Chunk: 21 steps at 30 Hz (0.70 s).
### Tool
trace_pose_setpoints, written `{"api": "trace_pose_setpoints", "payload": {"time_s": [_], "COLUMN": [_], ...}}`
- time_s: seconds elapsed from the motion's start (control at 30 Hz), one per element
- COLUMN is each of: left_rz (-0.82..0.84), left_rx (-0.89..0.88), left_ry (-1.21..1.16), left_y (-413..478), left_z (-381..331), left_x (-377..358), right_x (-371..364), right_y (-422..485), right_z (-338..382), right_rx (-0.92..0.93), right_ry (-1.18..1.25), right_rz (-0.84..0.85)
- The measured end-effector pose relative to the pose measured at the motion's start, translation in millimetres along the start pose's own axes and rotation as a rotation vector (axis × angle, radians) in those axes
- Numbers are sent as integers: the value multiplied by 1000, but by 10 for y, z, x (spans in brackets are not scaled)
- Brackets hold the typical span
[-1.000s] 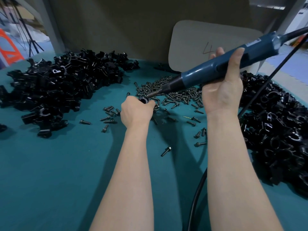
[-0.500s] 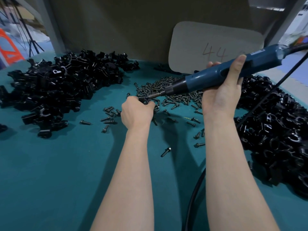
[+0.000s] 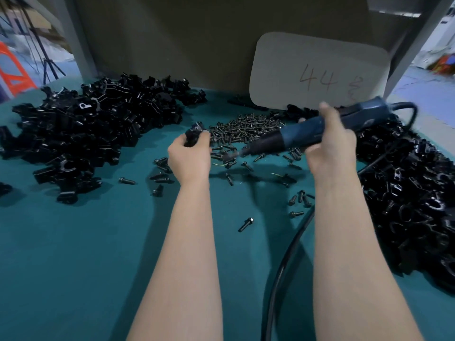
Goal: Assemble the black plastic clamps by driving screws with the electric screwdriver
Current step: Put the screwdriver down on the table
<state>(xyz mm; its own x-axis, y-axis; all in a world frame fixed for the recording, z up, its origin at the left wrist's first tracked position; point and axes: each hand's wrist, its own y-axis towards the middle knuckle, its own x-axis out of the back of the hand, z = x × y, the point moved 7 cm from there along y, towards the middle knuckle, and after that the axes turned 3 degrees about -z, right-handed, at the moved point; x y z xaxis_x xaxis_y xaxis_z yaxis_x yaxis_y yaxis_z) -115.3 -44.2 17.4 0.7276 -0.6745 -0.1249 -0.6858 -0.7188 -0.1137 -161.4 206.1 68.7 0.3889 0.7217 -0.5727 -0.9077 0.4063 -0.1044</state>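
Observation:
My left hand point(image 3: 189, 156) grips a small black plastic clamp point(image 3: 194, 134) above the teal table point(image 3: 86, 254), a screw head showing at its top. My right hand point(image 3: 330, 148) grips the blue electric screwdriver point(image 3: 312, 130), which lies nearly level with its blurred bit point(image 3: 236, 153) pointing left and down, just right of my left hand and apart from the clamp. A heap of dark screws point(image 3: 246, 129) lies behind both hands.
A large pile of black clamps point(image 3: 81, 129) fills the left of the table, another pile point(image 3: 406, 193) the right. Loose screws point(image 3: 246, 223) lie scattered near my wrists. The screwdriver's black cable point(image 3: 283, 262) runs down between my arms. A card marked 44 point(image 3: 317, 72) leans at the back.
The screwdriver has dropped and pulled back to the right, its bit leaving the clamp. My left hand has lifted the clamp and turned it away from the bit.

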Motion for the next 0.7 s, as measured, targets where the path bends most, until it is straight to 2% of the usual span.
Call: {"api": "trace_pose_setpoints", "payload": {"time_s": [0.07, 0.13, 0.3, 0.47, 0.5, 0.57, 0.63, 0.7], "left_rz": [17, 55, 169, 246, 243, 203, 181, 174], "left_rx": [13, -3, 38, -23, -64, -170, -260, -305], "left_ry": [-96, -92, -90, 17, 99, 290, 408, 481], "left_y": [13, 1, -73, -115, -120, -134, -174, -222], "left_z": [-21, -41, -11, -16, -25, -61, -98, -114], "left_x": [-10, -61, -211, -310, -320, -321, -334, -347], "right_x": [45, 70, 69, 22, -30, -213, -451, -648], "right_y": [56, 51, 66, -38, -87, -198, -345, -484], "right_z": [-140, -301, -454, -461, -397, -254, -222, -347], "right_rx": [-58, -76, 78, 159, 228, 392, 482, 459], "right_ry": [-269, -473, -965, -1469, -1514, -1412, -1241, -1272], "right_rz": [11, 62, 132, 62, 35, 52, 214, 385]}}
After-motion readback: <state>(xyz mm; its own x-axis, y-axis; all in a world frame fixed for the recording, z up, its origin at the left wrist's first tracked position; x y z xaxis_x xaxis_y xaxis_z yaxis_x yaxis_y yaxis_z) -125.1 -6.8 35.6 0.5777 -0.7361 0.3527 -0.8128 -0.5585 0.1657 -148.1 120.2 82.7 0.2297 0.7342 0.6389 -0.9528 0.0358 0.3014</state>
